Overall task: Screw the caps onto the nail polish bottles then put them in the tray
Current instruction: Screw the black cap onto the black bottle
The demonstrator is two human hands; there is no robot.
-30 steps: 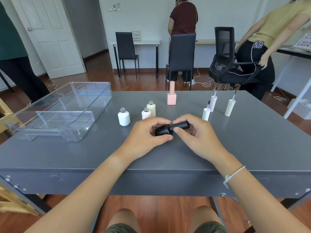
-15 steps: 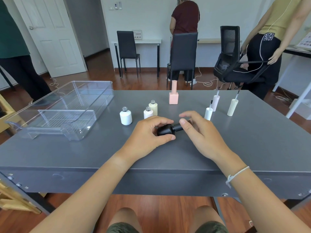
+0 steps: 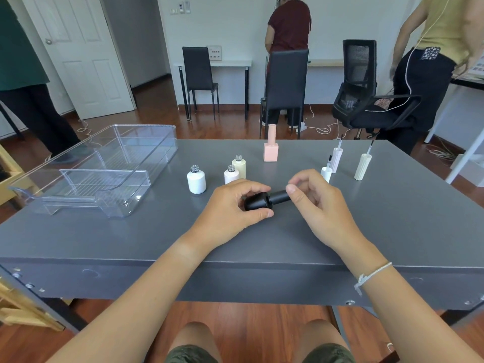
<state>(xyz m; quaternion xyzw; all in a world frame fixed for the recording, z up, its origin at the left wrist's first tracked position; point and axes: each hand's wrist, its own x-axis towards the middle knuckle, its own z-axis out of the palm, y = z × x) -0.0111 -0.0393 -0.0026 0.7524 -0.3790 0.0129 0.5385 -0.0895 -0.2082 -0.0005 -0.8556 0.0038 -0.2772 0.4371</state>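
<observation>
Black bottle (image 3: 258, 202) in left fingers (image 3: 255, 189), cap (image 3: 280, 197) pinched by right fingers (image 3: 294, 191), over grey table (image 3: 392, 218).

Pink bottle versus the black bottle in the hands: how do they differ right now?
The pink bottle stands upright at the far side of the table; the black bottle lies sideways. Nothing touches the pink one; the left hand grips the black one's body and the right hand pinches its cap. The pink body is square, the black one rounded. Both carry a cap, and neither is in the tray yet.
</observation>
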